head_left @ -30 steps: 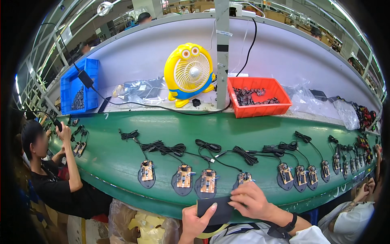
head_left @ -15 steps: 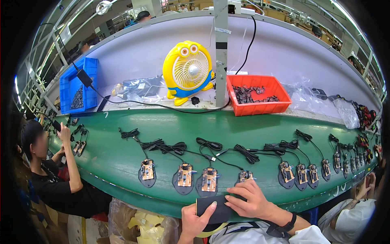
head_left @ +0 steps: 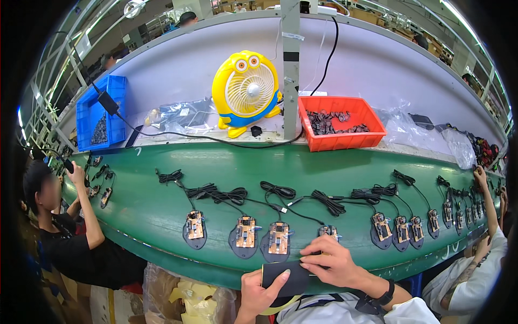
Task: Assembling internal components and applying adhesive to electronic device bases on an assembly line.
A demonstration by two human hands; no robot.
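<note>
My left hand (head_left: 260, 291) grips a dark, flat sheet (head_left: 285, 274) with a thin yellowish edge, its thumb lying across the front. At the sheet's upper right edge, the fingers of my right hand (head_left: 332, 263) are pinched together; whether they hold a separate small piece is hidden. Just beyond that hand lies a mouse base with a tan circuit board (head_left: 328, 232), partly covered by my fingers. More such bases, a mouse base (head_left: 278, 239) and another mouse base (head_left: 244, 237), rest to its left with black cables attached.
Coiled cables (head_left: 327, 202) and several mouse bases (head_left: 381, 231) line the green belt (head_left: 216, 162). Behind it stand a yellow fan (head_left: 251, 92), a red bin (head_left: 345, 141) and a blue bin (head_left: 86, 121) of small dark parts. Co-workers sit at left (head_left: 70, 243) and right (head_left: 469, 275).
My hands stay almost in place, the right one shifting slightly at the sheet's edge. The right co-worker's arm now reaches over the belt; the left co-worker's raised hand has moved a little left.
</note>
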